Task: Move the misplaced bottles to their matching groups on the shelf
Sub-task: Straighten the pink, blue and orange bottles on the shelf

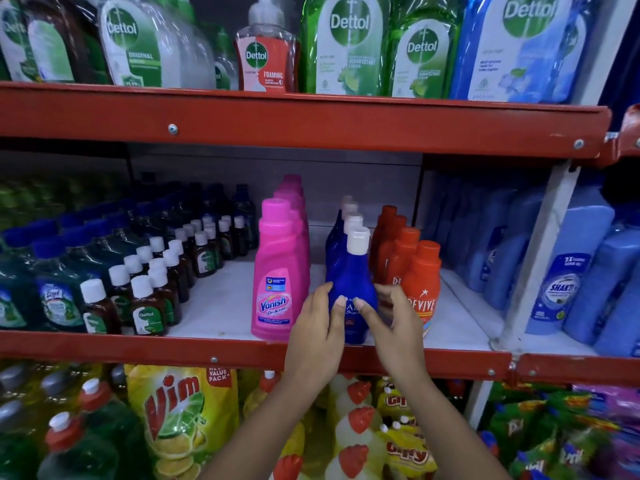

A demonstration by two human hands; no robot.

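Blue bottle (351, 271) with white cap stands upright at the front edge of the middle shelf (221, 348), held between both hands. Left hand (317, 336) cups its left side, thumb tip pressed on the front label. Right hand (393, 327) cups the right side, thumb tip also on the label, just beside the left thumb; fingers (389, 291) curl round the bottle's far right side. Both hands closed on the bottle, not spread.

Straight behind the held bottle, a row of more blue bottles (343, 223) with white caps runs to the back. Just left of the left hand, a pink bottle (278, 282) heads a row of pink ones; its base touches the shelf lip. Just right of the right hand, an orange bottle (424, 282) fronts a row of orange ones, partly hidden by the right fingers.

Further left of the hands, many small brown bottles (149, 296) with white caps, then dark green bottles (52, 303). Far right, light blue bottles (581, 271) past a white post (533, 258).

Above the hands, the upper shelf carries big green bottles (349, 46), a pump bottle (266, 53) and a blue pack (519, 46). Below the forearms, a yellow pouch (180, 417) and red-capped bottles (353, 427).
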